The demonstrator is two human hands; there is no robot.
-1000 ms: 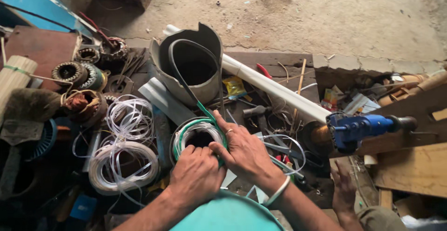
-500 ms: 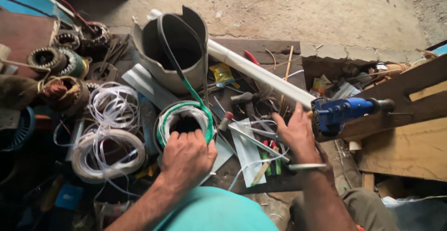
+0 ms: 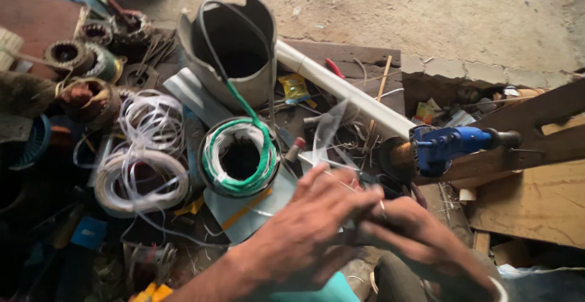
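My left hand [image 3: 304, 229] and my right hand [image 3: 417, 235] meet low in the middle of the view, fingers pinched together. Between them they hold a clear plastic strip [image 3: 329, 133] that stands up from the fingertips. Just left of my left hand lies a round motor stator [image 3: 241, 156] wound with white and green wire, resting on a grey sheet. A green wire runs from it up into a cut grey pipe section [image 3: 234, 46]. My right hand wears a ring and a bangle.
A blue power tool [image 3: 451, 145] rests on wooden planks [image 3: 536, 198] at the right. A long white pipe [image 3: 341, 89] crosses behind the hands. White strap coils [image 3: 143, 165] and several old motor windings [image 3: 67, 55] crowd the left. Bare concrete floor [image 3: 439, 16] lies beyond.
My left hand left the green and white stator and moved right. My right hand came back from beside the blue tool. The two now meet on the clear strip.
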